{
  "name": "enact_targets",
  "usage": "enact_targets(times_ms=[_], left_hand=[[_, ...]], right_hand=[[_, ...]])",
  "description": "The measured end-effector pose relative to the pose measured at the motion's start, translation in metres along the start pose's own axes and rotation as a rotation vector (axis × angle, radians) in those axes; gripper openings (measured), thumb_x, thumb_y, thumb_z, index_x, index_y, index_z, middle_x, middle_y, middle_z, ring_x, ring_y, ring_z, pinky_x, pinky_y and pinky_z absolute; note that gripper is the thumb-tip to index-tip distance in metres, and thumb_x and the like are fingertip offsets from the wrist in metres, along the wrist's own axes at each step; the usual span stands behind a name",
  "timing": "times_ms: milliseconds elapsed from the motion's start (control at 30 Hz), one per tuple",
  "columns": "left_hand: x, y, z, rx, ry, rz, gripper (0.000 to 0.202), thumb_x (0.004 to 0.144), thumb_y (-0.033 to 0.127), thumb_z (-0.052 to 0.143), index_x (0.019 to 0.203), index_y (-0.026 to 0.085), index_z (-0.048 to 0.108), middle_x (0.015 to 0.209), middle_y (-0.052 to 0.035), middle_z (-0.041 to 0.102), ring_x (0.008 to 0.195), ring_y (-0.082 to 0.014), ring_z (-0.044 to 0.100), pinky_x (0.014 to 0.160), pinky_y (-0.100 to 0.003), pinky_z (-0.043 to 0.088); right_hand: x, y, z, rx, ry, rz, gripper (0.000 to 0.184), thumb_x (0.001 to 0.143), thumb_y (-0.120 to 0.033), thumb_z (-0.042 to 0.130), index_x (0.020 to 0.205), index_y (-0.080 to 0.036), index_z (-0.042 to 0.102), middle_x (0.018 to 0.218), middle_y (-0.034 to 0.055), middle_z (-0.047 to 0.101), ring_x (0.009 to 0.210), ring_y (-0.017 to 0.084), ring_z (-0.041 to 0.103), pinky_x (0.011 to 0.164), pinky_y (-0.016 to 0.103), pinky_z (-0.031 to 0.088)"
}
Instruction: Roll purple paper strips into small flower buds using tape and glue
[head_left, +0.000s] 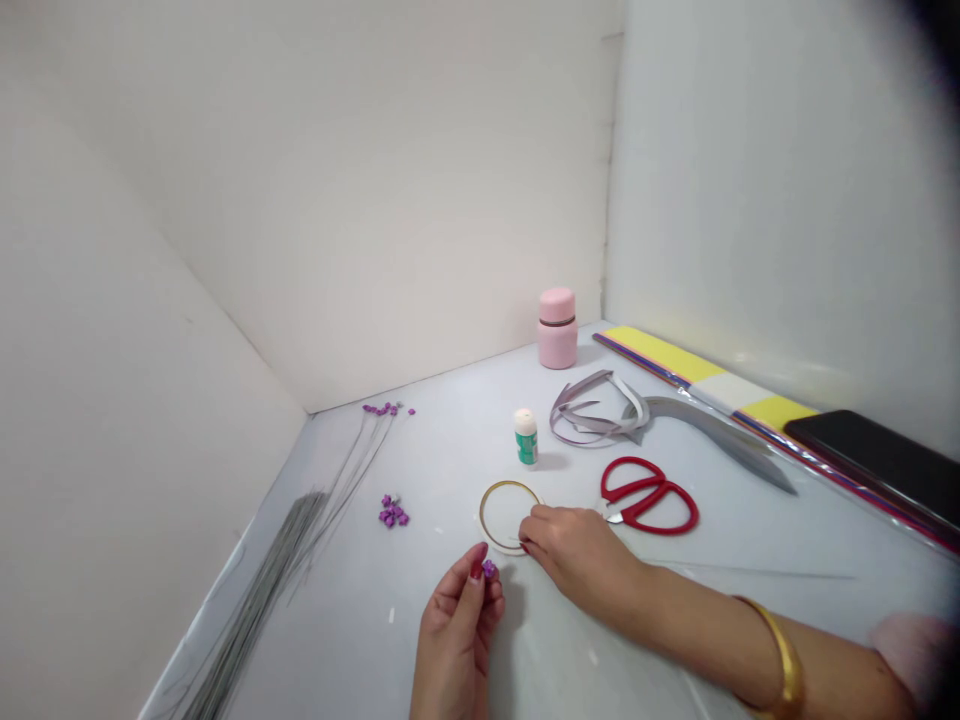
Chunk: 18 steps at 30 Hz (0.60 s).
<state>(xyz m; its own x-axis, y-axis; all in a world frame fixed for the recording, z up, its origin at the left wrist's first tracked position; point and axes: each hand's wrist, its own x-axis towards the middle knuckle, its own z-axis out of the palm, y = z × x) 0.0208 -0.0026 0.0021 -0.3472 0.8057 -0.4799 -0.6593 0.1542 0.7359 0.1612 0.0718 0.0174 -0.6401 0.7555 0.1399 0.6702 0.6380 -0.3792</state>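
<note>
Between thumb and fingertips, my left hand (465,610) pinches a small purple folded star (489,569). Close to its right, the fingers of my right hand (570,550) are pinched on a thin wire (780,573), which shows again beyond the forearm. A gold-coloured ring (484,503), perhaps a roll of clear tape, lies flat just behind my right fingertips. More purple stars (393,513) sit in a small cluster to the left. Farther back, several thin wires carry purple stars (384,409) at their ends.
A bundle of grey wires (255,600) lies at the left. Behind my hands stand a glue bottle (526,440) and a pink flask (557,330). Red-handled scissors (649,497), grey ribbon strips (592,415), coloured paper strips (720,385) and a black phone (877,460) lie right. Walls enclose the table.
</note>
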Motion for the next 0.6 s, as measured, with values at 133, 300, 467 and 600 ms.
enact_targets(times_ms=[133,300,467,600], left_hand=[[0.002,0.001,0.001,-0.023,0.006,-0.039,0.016,0.07,-0.002,0.06,0.076,0.009,0.069,0.059,-0.0044,0.067,0.05,-0.0076,0.062,0.049,-0.014,0.053],[0.008,0.001,0.001,-0.079,0.027,-0.111,0.018,0.066,-0.006,0.062,0.065,0.011,0.069,0.05,-0.0023,0.067,0.041,-0.0069,0.061,0.042,-0.012,0.052],[0.013,0.002,0.002,-0.071,0.061,-0.13,0.025,0.069,-0.01,0.058,0.06,0.012,0.067,0.046,-0.0017,0.067,0.037,-0.0062,0.06,0.039,-0.011,0.05],[0.012,0.005,0.002,-0.063,0.062,-0.127,0.023,0.066,-0.009,0.061,0.059,0.013,0.066,0.046,0.0001,0.066,0.038,-0.0064,0.061,0.041,-0.009,0.05]], right_hand=[[0.002,0.004,-0.004,0.05,0.05,0.002,0.013,0.081,-0.015,0.047,0.077,-0.017,0.059,0.075,0.0029,0.059,0.069,0.015,0.057,0.061,0.024,0.039],[0.019,0.021,-0.016,0.287,0.427,0.179,0.035,0.079,-0.021,0.049,0.114,-0.021,0.041,0.113,0.0081,0.047,0.098,0.019,0.048,0.077,0.029,0.042],[0.052,0.044,-0.004,0.349,0.539,0.293,0.051,0.073,-0.023,0.054,0.119,-0.014,0.032,0.117,0.0135,0.042,0.099,0.021,0.048,0.07,0.028,0.045],[0.057,0.042,0.0,0.347,0.489,0.224,0.02,0.077,-0.019,0.047,0.097,-0.017,0.048,0.082,0.0019,0.056,0.071,0.016,0.054,0.06,0.025,0.044]])
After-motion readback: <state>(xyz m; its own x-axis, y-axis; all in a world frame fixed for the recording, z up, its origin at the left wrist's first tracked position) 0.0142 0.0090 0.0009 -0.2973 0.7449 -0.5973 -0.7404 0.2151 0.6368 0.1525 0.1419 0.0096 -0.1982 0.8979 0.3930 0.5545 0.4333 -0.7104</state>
